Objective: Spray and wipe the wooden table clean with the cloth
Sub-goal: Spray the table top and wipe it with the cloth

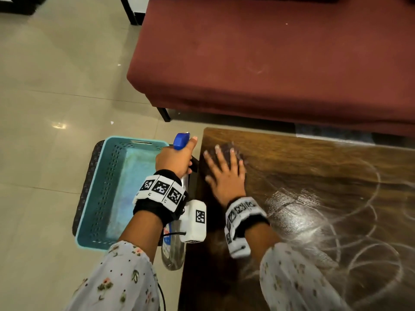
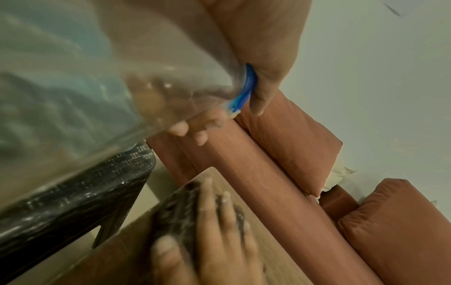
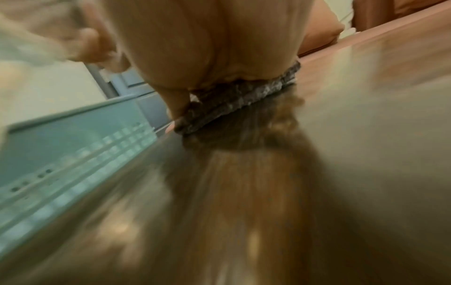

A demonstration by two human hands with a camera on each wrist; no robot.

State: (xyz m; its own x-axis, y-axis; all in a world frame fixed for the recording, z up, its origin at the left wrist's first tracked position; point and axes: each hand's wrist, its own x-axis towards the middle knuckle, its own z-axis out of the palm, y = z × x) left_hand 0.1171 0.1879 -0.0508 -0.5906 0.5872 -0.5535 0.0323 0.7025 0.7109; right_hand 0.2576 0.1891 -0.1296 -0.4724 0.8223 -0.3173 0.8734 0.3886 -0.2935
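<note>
right hand, fingers flat, presses cloth onto counter to wipe; left hand grips bottle aside, ready to spray.

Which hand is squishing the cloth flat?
The right hand. Its fingers lie spread flat on the dark cloth at the table corner, while the left hand grips the spray bottle instead.

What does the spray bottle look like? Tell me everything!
The bottle is clear see-through plastic with a blue spray head on top and a red and blue label on its side. It looks nearly empty. The left hand grips it round the neck, thumb up by the head, holding it up between the teal basket and the table edge.
</note>
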